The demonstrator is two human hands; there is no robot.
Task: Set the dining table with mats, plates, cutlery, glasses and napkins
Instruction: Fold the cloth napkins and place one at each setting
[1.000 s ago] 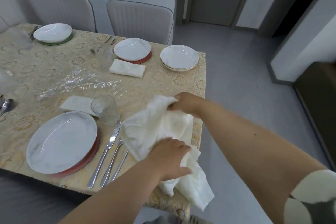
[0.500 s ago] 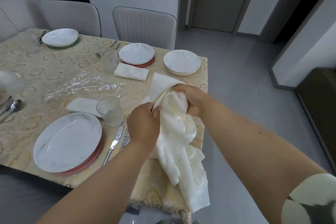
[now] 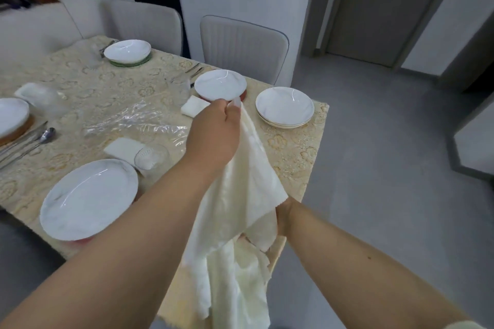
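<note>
Napkin: held unfolded above the worktop corner | left hand: grip pinched closed on upper edge | right hand: lower edge grasped, fingers mostly hidden by cloth | cutlery near front plate: concealed by left forearm

The bare stretch of tablecloth at centre right, between the stack of plates and the near table edge, is partly screened by the hanging white cloth. At centre, crinkled plastic wrap lies between the glasses, and cutlery crowds the left edge.
</note>
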